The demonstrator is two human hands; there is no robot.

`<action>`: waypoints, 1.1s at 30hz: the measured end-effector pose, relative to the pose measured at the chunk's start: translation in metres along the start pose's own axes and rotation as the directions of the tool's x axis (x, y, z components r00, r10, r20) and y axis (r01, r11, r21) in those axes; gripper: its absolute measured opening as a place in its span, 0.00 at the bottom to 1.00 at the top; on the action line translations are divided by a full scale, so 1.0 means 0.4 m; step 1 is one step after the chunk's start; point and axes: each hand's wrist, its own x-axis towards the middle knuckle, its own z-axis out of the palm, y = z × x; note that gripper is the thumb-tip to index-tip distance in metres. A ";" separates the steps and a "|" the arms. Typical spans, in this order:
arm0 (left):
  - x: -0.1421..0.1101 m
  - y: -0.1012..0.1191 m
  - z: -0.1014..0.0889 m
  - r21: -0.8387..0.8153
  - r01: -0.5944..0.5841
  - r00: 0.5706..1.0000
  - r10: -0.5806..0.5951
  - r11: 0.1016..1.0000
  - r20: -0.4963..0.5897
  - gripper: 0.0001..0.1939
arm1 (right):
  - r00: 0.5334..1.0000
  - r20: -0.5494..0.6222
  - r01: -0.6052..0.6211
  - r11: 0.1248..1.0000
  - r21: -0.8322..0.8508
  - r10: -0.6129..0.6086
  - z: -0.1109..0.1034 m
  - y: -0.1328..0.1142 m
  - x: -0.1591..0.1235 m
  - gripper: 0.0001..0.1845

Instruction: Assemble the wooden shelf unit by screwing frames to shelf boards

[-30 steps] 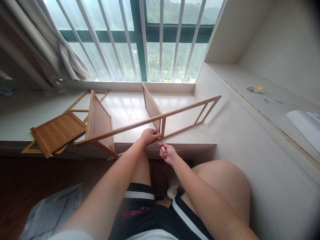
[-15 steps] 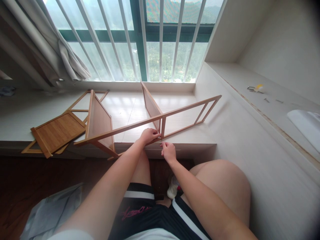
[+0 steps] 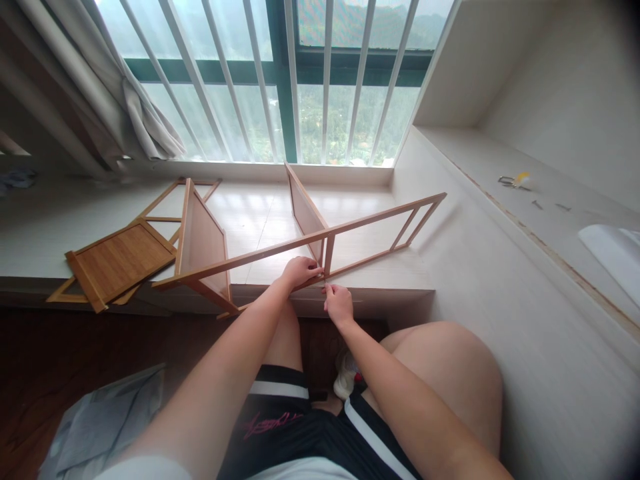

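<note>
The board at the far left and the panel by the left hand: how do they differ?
The board lies nearly flat, jutting past the edge of the ledge, while the panel stands on edge. The board's face is a deeper orange-brown; the panel's looks paler. No hand touches the board, while the left hand is at the panel's near lower corner. Both look wooden.

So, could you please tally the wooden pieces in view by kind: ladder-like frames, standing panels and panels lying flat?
Ladder-like frames: 2
Standing panels: 2
Panel lying flat: 1
Total in view: 5
</note>
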 end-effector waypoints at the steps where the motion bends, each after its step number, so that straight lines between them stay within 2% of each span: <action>1: -0.001 0.002 -0.001 0.004 0.001 1.000 -0.001 1.000 0.003 0.26 | 0.998 0.025 -0.055 0.993 0.105 0.053 0.003 -0.002 0.001 0.20; 3: -0.001 0.004 -0.004 0.017 0.002 1.000 -0.002 1.000 0.007 0.26 | 0.976 0.131 -0.211 0.906 0.367 0.175 0.006 -0.008 0.003 0.19; 5: 0.000 0.006 -0.007 0.026 0.001 1.000 -0.001 1.000 0.002 0.27 | 0.920 0.309 -0.381 0.722 0.577 0.239 0.002 -0.015 0.007 0.17; 7: 0.000 0.008 -0.010 0.025 0.004 1.000 -0.004 1.000 -0.009 0.27 | 0.853 0.473 -0.510 0.549 0.662 0.221 -0.008 -0.022 0.010 0.15; 9: -0.005 0.011 -0.012 0.019 0.011 1.000 -0.011 1.000 -0.020 0.27 | 0.814 0.547 -0.569 0.464 0.679 0.197 -0.018 -0.024 0.009 0.14; 11: -0.014 0.016 -0.014 0.008 0.014 1.000 -0.014 1.000 -0.014 0.27 | 0.804 0.565 -0.577 0.470 0.669 0.184 -0.025 -0.021 0.004 0.13; 15: -0.028 0.018 -0.013 -0.034 0.010 1.000 -0.010 0.999 0.003 0.28 | 0.803 0.574 -0.542 0.598 0.590 0.161 -0.032 0.005 0.003 0.13; 17: -0.030 0.010 -0.010 -0.061 0.005 1.000 -0.005 0.998 -0.006 0.27 | 0.791 0.592 -0.540 0.634 0.554 0.156 -0.033 0.021 0.011 0.12; 22: -0.031 -0.006 0.004 -0.108 -0.025 1.000 0.023 0.994 -0.017 0.26 | 0.765 0.620 -0.561 0.652 0.510 0.173 -0.038 0.039 0.020 0.12; 28: -0.027 -0.012 0.010 -0.122 -0.028 0.999 0.024 0.992 -0.039 0.26 | 0.753 0.628 -0.578 0.655 0.487 0.198 -0.045 0.005 0.003 0.06; 30: -0.027 -0.014 0.009 -0.120 -0.027 0.999 0.022 0.992 -0.043 0.26 | 0.763 0.612 -0.570 0.661 0.489 0.206 -0.044 -0.006 -0.005 0.06; 33: -0.026 -0.014 0.004 -0.129 -0.036 0.998 0.030 0.991 -0.048 0.28 | 0.827 0.523 -0.496 0.703 0.510 0.205 -0.035 -0.012 -0.018 0.09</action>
